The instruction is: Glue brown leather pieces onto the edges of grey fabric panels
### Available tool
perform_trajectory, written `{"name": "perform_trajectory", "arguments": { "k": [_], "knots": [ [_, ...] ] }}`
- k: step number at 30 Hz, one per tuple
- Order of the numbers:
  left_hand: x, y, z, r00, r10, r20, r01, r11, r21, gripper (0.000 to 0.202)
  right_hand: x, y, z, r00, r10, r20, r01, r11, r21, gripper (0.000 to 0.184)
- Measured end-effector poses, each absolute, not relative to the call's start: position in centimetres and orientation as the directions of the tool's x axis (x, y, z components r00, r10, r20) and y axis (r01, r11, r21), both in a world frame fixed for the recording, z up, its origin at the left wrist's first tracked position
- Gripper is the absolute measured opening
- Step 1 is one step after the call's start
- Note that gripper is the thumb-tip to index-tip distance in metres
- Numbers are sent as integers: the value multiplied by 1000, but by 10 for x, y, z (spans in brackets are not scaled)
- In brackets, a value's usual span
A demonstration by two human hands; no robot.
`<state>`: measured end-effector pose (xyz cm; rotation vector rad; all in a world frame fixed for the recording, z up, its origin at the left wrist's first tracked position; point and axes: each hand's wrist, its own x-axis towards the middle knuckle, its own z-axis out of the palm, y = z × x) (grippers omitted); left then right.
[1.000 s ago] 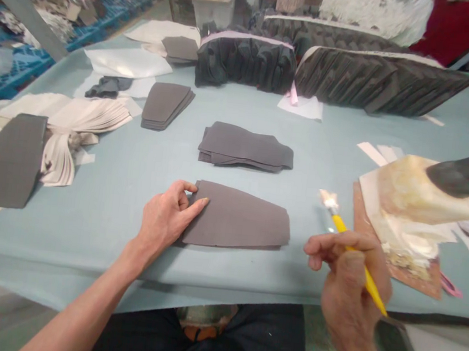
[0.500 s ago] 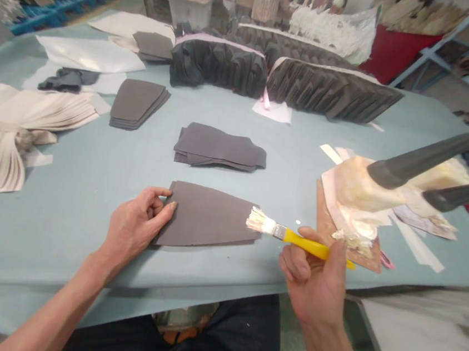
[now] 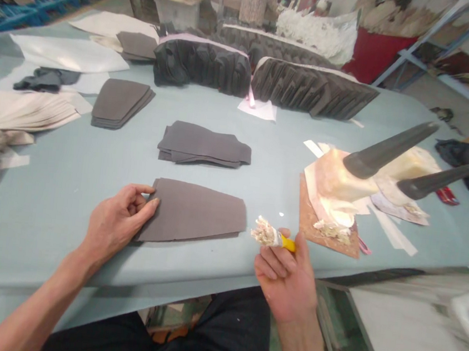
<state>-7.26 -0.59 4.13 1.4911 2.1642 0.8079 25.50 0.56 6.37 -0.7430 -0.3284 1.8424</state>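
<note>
A flat grey cut piece [image 3: 197, 212] lies on the pale blue table [image 3: 48, 189] right in front of me. My left hand [image 3: 118, 222] rests on its left end, thumb and fingers pinching the edge. My right hand [image 3: 286, 276] is closed round a yellow-handled brush [image 3: 272, 236]. The brush's glue-caked bristles point left, just off the grey piece's right corner.
A pile of grey pieces [image 3: 204, 145] lies behind, another stack [image 3: 120, 102] further left. A glue-smeared board with a lump of glue [image 3: 331, 208] and two dark tapered forms [image 3: 388, 150] stand at the right. Folded black bundles [image 3: 266, 70] line the back. White sheets [image 3: 19, 111] lie at the left.
My right hand has drawn the brush back off the grey piece's right end toward the table's edge. The view has shifted right. My left hand stays on the piece.
</note>
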Motion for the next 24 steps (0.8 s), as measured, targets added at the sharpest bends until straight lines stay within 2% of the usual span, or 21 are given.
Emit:
{"name": "perform_trajectory", "arguments": {
  "k": [3,5,10,16,19,24],
  "knots": [
    [-73,-6,40,-358,934,9,704,263,660,50,256,3,61,-256,889,-380,-789,-420,-449,36],
    [-73,-5,39,-359,933,18,700,256,666,49,257,4,60,-244,891,-382,-792,-411,-452,37],
    [-73,-6,39,-343,939,29,694,233,681,47,255,3,57,-114,924,-364,-700,-335,-631,43],
    [-81,-8,41,-204,979,7,672,135,728,42,245,-3,54,15,961,-278,-458,-241,-856,45],
    [-90,-5,43,-127,991,-43,638,115,761,42,232,-3,54,-2,983,-186,-326,-176,-929,43],
    [-100,2,49,20,998,-62,569,40,821,35,203,-2,60,-137,989,-52,-139,-71,-988,41]
  ]
}}
